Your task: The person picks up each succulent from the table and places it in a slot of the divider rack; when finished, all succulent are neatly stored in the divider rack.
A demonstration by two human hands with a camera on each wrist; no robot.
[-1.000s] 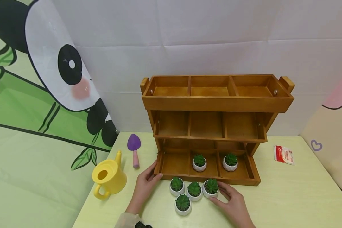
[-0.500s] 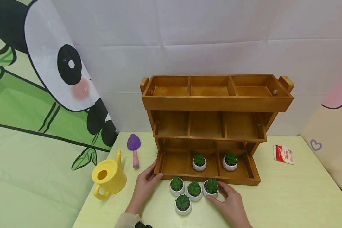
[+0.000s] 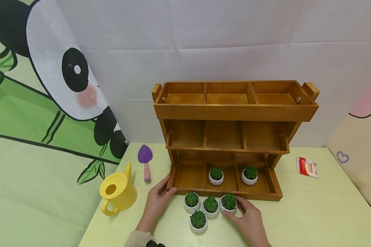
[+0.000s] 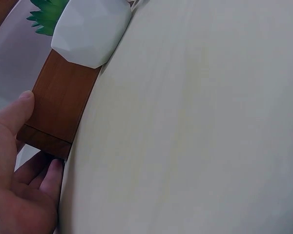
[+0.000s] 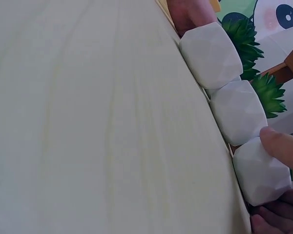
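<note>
My left hand [image 3: 156, 202] holds the lower left front corner of a brown wooden three-tier plant shelf [image 3: 235, 113]. In the left wrist view its thumb lies on the bottom tray's front [image 4: 63, 95], with fingers curled at the end. My right hand [image 3: 251, 219] pinches a small succulent in a white faceted pot [image 3: 228, 202], thumb on the near side and fingers partly hidden behind. That pot stands on the table just before the tray. Left of it are a middle succulent [image 3: 211, 206], a left one [image 3: 191, 200] and a nearer one [image 3: 198, 221].
Two succulents sit in the bottom tray, in the middle compartment [image 3: 216, 176] and the right one [image 3: 249, 176]. A yellow watering can [image 3: 119, 190] and a purple trowel with a pink handle [image 3: 146, 163] lie to the left. On the right is a red-and-white packet [image 3: 307, 167].
My right hand has shifted very slightly left around the same pot. The left hand, the shelf and the plants have stayed where they were.
</note>
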